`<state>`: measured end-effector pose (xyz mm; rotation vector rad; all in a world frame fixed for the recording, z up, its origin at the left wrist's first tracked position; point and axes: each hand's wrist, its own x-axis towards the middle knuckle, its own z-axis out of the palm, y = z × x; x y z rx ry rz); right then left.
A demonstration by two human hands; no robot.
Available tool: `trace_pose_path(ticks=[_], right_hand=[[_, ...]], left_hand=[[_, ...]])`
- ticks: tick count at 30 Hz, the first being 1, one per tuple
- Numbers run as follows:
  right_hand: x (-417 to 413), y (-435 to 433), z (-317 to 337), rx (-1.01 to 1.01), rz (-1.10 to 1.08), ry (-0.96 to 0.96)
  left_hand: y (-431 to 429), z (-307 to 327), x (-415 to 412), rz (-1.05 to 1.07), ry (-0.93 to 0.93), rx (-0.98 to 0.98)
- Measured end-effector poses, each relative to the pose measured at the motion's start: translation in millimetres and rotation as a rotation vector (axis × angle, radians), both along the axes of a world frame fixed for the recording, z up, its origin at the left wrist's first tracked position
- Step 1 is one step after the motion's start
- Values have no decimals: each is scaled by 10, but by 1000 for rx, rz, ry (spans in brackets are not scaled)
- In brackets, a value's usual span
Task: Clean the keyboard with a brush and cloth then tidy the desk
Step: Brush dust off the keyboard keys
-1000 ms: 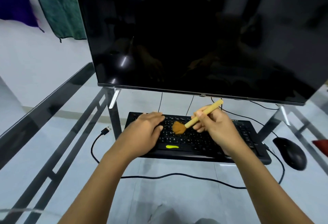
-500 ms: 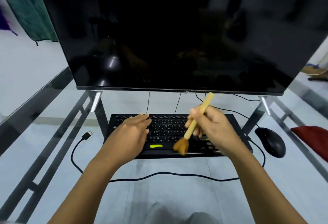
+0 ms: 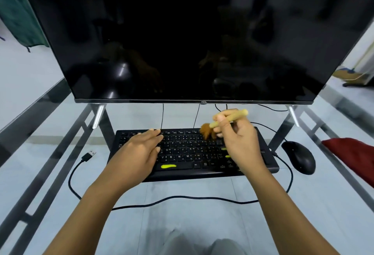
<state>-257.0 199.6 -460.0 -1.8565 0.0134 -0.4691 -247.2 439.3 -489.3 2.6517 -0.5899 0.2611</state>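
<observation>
Both hands: over the keyboard [image 3: 188,150], which lies flat on the glass desk [image 3: 323,204] just in front of the screen's feet.
Left hand [image 3: 139,153]: palm down on the left half of the keys, fingers straight and close together, holding nothing. It hides the keys beneath it.
Right hand [image 3: 240,143]: fingers curled round the brush [image 3: 228,118], with thumb and forefinger pinching the handle near its middle.
Brush: pale wooden handle nearly level, free end pointing right. The brown bristles [image 3: 206,130] sit at the top key row, right of centre. Contact with the keys cannot be confirmed — the tuft is blurred.
Keyboard: black. Its right part is hidden behind the right hand and wrist. A yellow-green mark [image 3: 168,166] shows on the space bar.
Cloth [image 3: 352,153]: red, on the desk at the right edge, well apart from the keyboard and cut off by the frame.
Mouse [image 3: 299,157]: black, between the keyboard and the cloth.
Cable [image 3: 182,199]: black, loops across the desk in front of the keyboard. One end is a loose plug [image 3: 90,154] left of the keyboard — the other end is hard to trace near the mouse.
Screen [image 3: 182,32]: dark, top edge cut off, showing only dim reflections.
Towel [image 3: 18,22]: green, hanging at upper left, partly hidden by the screen.
</observation>
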Motion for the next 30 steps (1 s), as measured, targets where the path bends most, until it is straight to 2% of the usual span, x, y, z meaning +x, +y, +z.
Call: trace_pose_path(ticks=[2,3,6,7,9,11,13,15,17,19,20,21,23,24,27,28,30], right_hand=[[-7,45,-9,111,216,151],[-6,76,-31,88,270,189],[35,79,-60,-27,67,65],[38,70,-54,5,33,38],[14,91,-25,164,187,98],[-6,139,-71,107,345,172],[7,106,-101,-167,223,113],[52,-28,-71,-335,-44,7],[66,-215,-38,-210,-112,0],[64,-342,-4,-22,-6,118],[65,-400,-4,-9,26,161],[70,-451,-11,-42,7,180],[75,-541,39,-130,-187,138],[71,-610,43,-86,-244,109],[5,-727,41,34,-133,150],[-6,-747,16,-16,-124,173],[-5,-793,-3,-149,-258,153]], left_hand=[[-3,-1,-2,-4,-2,2],[-4,-2,1,-6,-3,3],[-4,-4,9,-10,3,-5],[1,-2,9,-9,5,-8],[7,-4,5,-12,5,-7],[10,-15,7,-17,7,3],[9,-15,20,-16,17,-2],[-4,13,49,3,23,-16],[-68,53,84,25,25,-18],[-207,95,102,6,44,-14],[-304,118,96,-20,58,-5],[-408,140,79,-48,72,11],[-628,185,15,-96,103,47],[-730,199,-30,-111,128,62],[-971,181,-129,-144,160,84],[-1007,152,-137,-146,155,103],[-1026,88,-135,-132,147,156]])
